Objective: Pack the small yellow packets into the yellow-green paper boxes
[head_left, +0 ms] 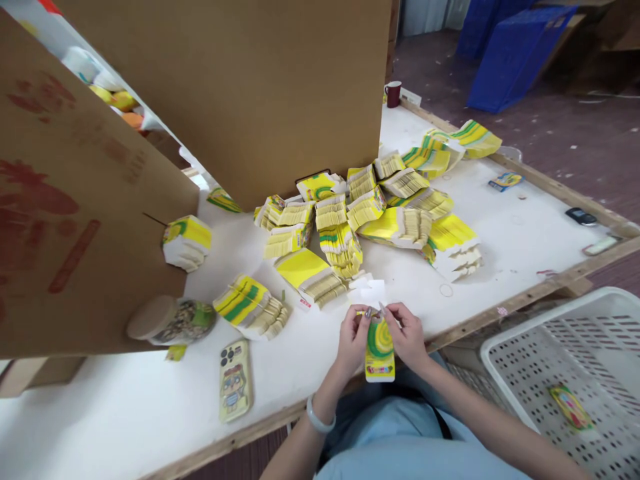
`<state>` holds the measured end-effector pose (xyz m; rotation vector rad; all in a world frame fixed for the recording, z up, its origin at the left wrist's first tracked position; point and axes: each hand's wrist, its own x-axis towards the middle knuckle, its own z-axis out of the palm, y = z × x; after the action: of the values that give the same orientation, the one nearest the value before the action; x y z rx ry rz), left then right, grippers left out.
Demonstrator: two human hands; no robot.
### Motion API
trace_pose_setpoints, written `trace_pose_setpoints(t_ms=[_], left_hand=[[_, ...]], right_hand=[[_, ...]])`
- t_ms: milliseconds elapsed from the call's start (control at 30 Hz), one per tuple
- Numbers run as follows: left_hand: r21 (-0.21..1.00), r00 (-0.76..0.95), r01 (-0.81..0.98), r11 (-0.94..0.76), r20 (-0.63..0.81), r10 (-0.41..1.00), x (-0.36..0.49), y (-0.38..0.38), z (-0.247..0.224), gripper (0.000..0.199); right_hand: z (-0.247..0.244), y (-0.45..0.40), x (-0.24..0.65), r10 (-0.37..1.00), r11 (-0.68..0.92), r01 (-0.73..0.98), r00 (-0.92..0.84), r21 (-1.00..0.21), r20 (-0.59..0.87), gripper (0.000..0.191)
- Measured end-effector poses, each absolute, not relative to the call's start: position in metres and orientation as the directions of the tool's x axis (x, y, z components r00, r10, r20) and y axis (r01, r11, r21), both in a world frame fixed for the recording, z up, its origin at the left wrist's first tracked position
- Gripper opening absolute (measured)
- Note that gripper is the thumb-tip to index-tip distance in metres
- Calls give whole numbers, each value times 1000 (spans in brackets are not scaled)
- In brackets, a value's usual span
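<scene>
At the table's front edge, my left hand [354,337] and my right hand [406,337] pinch the upper end of a small yellow and green printed carton [381,357]. Its printed face is turned up, with a green swirl in the middle. The fingers and thumbs meet near its top edge, where the flap is partly hidden. Just beyond my hands lies a white paper piece [369,291]. Stacks of flat yellow cartons [303,270] spread over the table behind it, with another bundle [253,307] to the left.
A phone [235,381] and a lidded jar [173,321] stand left on the white table [285,367]. Large cardboard panels [250,87] rise at the back. At the right, a white basket [500,360] holds one colourful carton [571,407]. A dark red mug [393,94] stands far back.
</scene>
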<state>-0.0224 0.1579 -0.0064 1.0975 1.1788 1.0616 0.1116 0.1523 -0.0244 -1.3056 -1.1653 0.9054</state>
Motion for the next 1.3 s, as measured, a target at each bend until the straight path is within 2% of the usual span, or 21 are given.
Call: trace_pose_setpoints(t_ms=[100, 200, 267, 533, 800, 1300], left_hand=[[991, 166, -32, 130, -123, 978, -23, 168, -7, 46], [989, 285, -23, 143, -130, 949, -26, 176, -13, 57], [987, 303, -8, 158, -148, 942, -26, 180, -20, 55], [988, 191, 65, 138, -148, 970, -25, 190, -40, 46], [978, 100, -38, 206, -201, 974, -27, 188, -39, 50], [978, 92, -61, 200, -194, 977, -27, 190, -46, 55]], right_hand=[[-24, 166, 117, 967, 102, 131, 221, -986, 129, 30], [-28, 179, 124, 974, 65, 71, 211, -995, 79, 31], [-34, 185, 126, 979, 41, 41, 198, -998, 48, 33], [-56, 194, 123, 982, 38, 21, 183, -999, 41, 36], [-61, 193, 124, 999, 43, -38, 35, -998, 42, 34], [-70, 195, 121, 999, 34, -99, 25, -995, 31, 35]])
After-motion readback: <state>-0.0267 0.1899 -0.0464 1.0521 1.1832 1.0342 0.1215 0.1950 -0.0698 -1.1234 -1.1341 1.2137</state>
